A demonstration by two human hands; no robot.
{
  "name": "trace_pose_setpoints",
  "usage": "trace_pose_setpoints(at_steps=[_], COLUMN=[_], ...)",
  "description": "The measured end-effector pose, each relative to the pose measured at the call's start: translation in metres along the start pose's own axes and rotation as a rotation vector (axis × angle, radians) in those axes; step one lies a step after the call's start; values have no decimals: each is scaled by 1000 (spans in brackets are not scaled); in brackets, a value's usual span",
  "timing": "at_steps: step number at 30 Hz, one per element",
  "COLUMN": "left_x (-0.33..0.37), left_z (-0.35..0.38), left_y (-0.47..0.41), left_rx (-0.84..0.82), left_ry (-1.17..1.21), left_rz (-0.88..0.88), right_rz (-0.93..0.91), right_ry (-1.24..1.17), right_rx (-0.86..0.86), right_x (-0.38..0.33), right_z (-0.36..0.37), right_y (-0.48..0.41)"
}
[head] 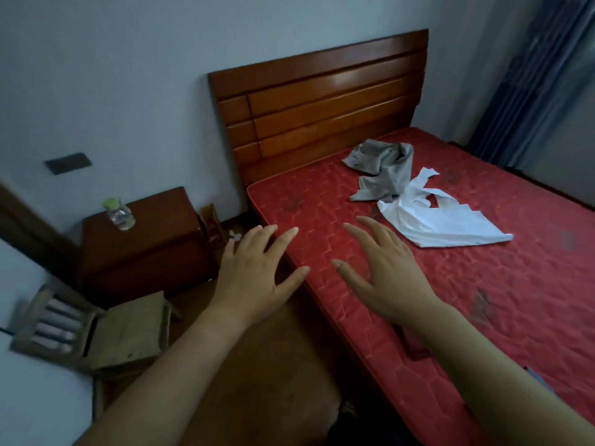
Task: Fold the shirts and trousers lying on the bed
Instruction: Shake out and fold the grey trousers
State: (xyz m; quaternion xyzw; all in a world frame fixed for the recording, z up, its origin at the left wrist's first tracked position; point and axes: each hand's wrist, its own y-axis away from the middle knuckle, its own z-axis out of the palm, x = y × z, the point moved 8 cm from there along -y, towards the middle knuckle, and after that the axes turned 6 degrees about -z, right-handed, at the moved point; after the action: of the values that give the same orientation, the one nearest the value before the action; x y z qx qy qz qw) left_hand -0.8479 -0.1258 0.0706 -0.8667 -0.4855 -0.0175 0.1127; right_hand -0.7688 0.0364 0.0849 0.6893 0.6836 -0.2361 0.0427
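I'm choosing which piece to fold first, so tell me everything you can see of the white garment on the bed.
The white garment looks like thin, light cloth, crumpled and unfolded, spread in a rough triangle with a narrow strip reaching toward the headboard. It lies on the red mattress, its upper left edge touching the gray garment. The right hand is near but apart from it. Its type cannot be told.

I'm seeing a red quilted mattress (450, 284) against a reddish-brown wooden headboard (322, 101). On it, one grey garment (383, 170) and one white garment (428, 220); blue curtains (541, 75) beyond.
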Motion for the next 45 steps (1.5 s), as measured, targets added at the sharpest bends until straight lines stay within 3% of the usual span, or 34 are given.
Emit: trace_pose_setpoints(at_steps=[9, 20, 28, 34, 40, 45], left_x=[-70, -81, -46, -12, 9, 11], left_z=[28, 70, 115, 169, 230, 292], left_y=[-82, -330, -488, -610, -745, -838], left_rx=[-45, -96, -141, -185, -259, -289], left_ry=[-27, -36, 36, 61, 76, 76], left_rz=[-73, 11, 153, 360, 582, 606], right_rz=[-49, 52, 215, 410, 669, 800], right_ry=[-64, -52, -8, 51, 96, 81], right_rx=[-50, 28, 51, 88, 114, 38], right_x=[1, 125, 233, 317, 390, 451], right_z=[59, 65, 65, 78, 114, 165], right_y=[-110, -309, -399, -456, -522, -577])
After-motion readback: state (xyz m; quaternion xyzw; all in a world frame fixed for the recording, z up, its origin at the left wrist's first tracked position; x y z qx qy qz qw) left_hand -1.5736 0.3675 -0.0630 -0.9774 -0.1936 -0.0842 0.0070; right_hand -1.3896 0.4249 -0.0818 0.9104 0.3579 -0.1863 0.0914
